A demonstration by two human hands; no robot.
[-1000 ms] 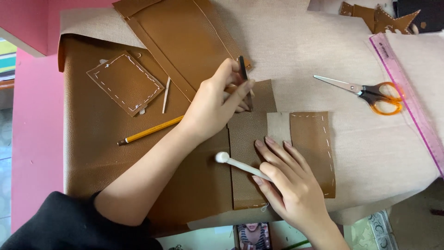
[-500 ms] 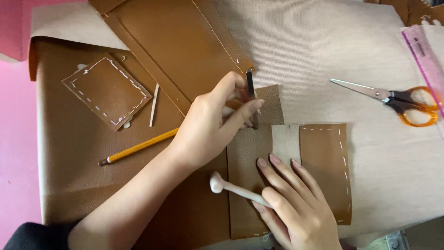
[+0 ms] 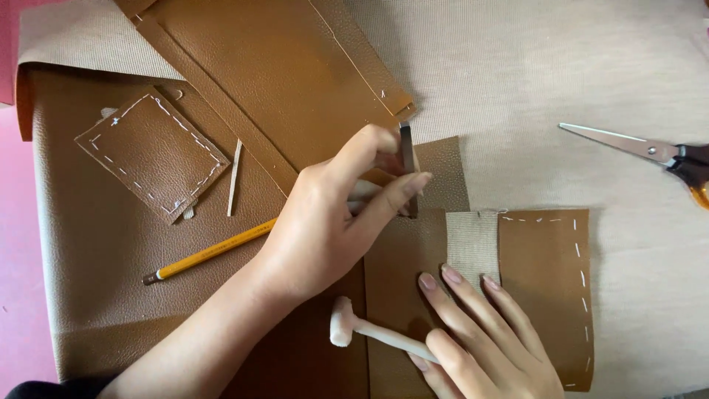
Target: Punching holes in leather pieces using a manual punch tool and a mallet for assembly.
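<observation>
My left hand (image 3: 325, 229) reaches in from the lower left and pinches a slim dark metal punch (image 3: 407, 159), held upright with its tip on a brown leather piece (image 3: 443, 174). My right hand (image 3: 487, 340) is at the bottom. It grips the handle of a small white mallet (image 3: 344, 324), whose head points left. Its fingertips press on a folded brown leather piece (image 3: 546, 281) with white stitching and a beige lining strip (image 3: 473, 240).
A yellow pencil (image 3: 214, 251) lies on the large brown leather sheet (image 3: 96, 244). Above it are a small stitched leather patch (image 3: 151, 151) and a thin strip (image 3: 234, 177). A long leather panel (image 3: 281, 81) lies at the top. Orange-handled scissors (image 3: 642, 151) rest on beige fabric (image 3: 554, 66) at the right.
The view has moved closer and shifted left. My left hand still holds the punch upright. The mallet in my right hand has shifted little.
</observation>
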